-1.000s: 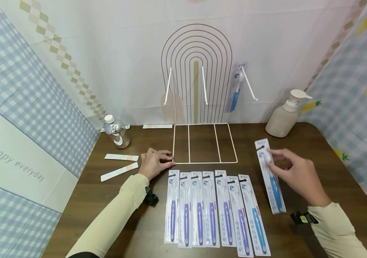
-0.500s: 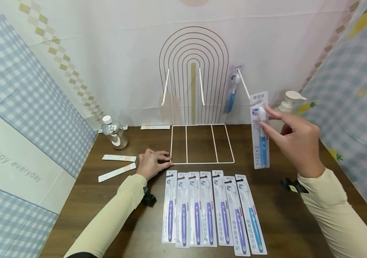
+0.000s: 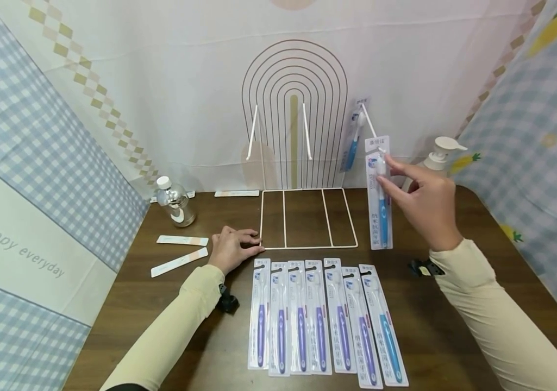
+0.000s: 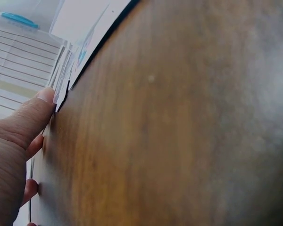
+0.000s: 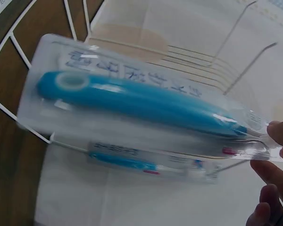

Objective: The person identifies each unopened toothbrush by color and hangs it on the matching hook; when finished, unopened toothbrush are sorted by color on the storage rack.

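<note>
A dark brown wooden table (image 3: 435, 347) stands in a booth of pale cloth walls, blue check and pineapple prints at the sides. At the back stands a white wire display rack (image 3: 307, 217) with slanting pegs, its base frame flat on the wood. The right hand (image 3: 422, 203) pinches the top of a clear blister pack holding a blue toothbrush (image 3: 380, 201), hanging upright in the air at the tip of the rack's right peg, above the table. A second blue toothbrush pack (image 3: 355, 136) hangs higher on that peg. The left hand (image 3: 231, 248) lies on the table, fingers relaxed and flat, tips touching the rack's front left corner. Seven packed toothbrushes in a row (image 3: 324, 320) lie near the front edge. Left of the hand lie two white paper strips (image 3: 180, 251); behind them stands a small clear bottle (image 3: 174, 201). A beige pump bottle (image 3: 437, 157) is partly hidden behind the right hand. The left wrist view is blurred, showing only a thumb (image 4: 35, 113) and wood.
</note>
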